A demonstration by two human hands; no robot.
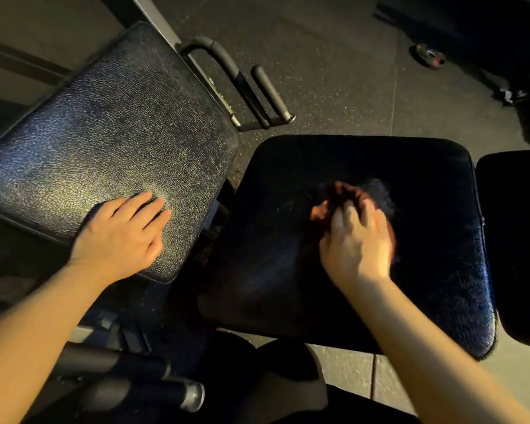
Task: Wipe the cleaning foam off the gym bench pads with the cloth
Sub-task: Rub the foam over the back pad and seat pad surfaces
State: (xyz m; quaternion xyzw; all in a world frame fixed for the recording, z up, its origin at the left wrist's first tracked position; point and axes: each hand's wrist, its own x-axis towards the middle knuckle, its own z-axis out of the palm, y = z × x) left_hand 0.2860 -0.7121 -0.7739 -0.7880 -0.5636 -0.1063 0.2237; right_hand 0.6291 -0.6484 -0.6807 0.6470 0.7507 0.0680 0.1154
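Observation:
Two black leather bench pads fill the view. My left hand rests flat with straight fingers on the near corner of the left pad, which glistens. My right hand is blurred on the middle of the right pad, its fingers curled on a dark fuzzy cloth pressed to the pad. Reddish patches show around that hand. No white foam is visible on either pad in this dim light.
A third dark pad sits at the right edge. Black handle bars and a grey frame stand behind the left pad. Padded rollers lie near my legs at the bottom. Small dark items lie on the rubber floor at the far right.

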